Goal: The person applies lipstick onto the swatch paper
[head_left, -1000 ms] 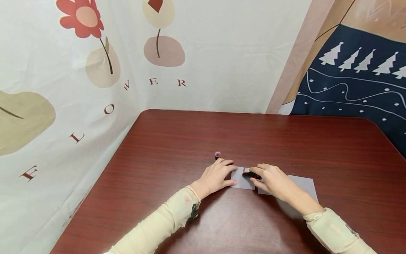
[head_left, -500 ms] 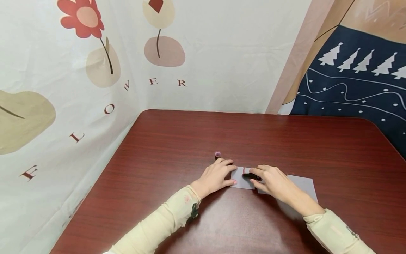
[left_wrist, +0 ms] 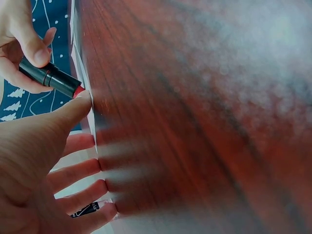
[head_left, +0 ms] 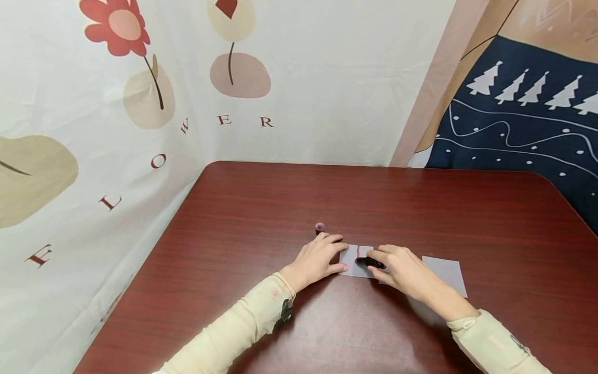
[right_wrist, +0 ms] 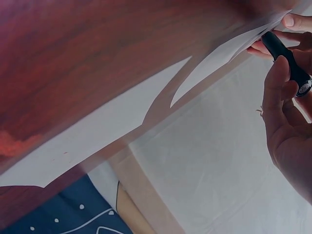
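Note:
My right hand (head_left: 404,270) pinches a black lipstick (left_wrist: 56,80) between thumb and fingers, its red tip lowered to a small white sheet of paper (head_left: 349,267). From the sheet's far edge a red line (head_left: 358,251) runs down to that tip. Fingers spread, my left hand (head_left: 317,264) presses on the left side of the same sheet. Just beyond its fingers stands a small dark cap (head_left: 320,228) with a pinkish inside. In the right wrist view, the lipstick's dark tube (right_wrist: 287,61) slants between my thumb and fingers.
A second white paper (head_left: 447,272) lies to the right, partly under my right hand and forearm. The reddish-brown table (head_left: 261,208) reaches back to a printed cloth wall (head_left: 327,104), with another cloth wall at the left.
The right hand has drawn the lipstick slightly toward me, and the red line is longer. The left hand keeps its place on the paper. The head view has shifted a little.

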Motion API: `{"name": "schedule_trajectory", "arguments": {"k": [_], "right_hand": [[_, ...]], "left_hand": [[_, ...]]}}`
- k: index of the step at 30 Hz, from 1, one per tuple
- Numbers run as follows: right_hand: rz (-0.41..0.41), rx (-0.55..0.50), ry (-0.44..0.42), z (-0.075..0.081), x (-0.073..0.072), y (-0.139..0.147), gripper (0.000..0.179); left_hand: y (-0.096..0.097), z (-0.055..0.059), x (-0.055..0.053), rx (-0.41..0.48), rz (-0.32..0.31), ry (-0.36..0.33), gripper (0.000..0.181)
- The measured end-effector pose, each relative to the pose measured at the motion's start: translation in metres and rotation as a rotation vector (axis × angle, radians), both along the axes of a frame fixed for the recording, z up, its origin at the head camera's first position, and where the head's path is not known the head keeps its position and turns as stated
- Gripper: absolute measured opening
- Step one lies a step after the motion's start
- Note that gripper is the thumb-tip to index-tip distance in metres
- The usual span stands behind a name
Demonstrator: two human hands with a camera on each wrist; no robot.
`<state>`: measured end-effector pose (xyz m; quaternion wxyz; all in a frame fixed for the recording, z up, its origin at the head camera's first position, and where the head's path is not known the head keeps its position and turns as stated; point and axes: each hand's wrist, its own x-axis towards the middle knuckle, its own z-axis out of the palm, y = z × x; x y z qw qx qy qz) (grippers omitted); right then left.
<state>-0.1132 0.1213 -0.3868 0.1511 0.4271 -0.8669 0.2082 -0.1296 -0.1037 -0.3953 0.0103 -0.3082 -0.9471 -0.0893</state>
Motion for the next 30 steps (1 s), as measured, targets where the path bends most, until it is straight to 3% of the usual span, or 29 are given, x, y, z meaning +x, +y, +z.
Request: {"name": "schedule_trajectory", "arguments": {"k": [30], "right_hand": [[-0.003,-0.008,0.048,-0.0001,0.0083,-0.0045,0.016]], "left_hand": [[-0.0010,0.0011,0.0017,0.035,-0.011,0.008,0.048]]}}
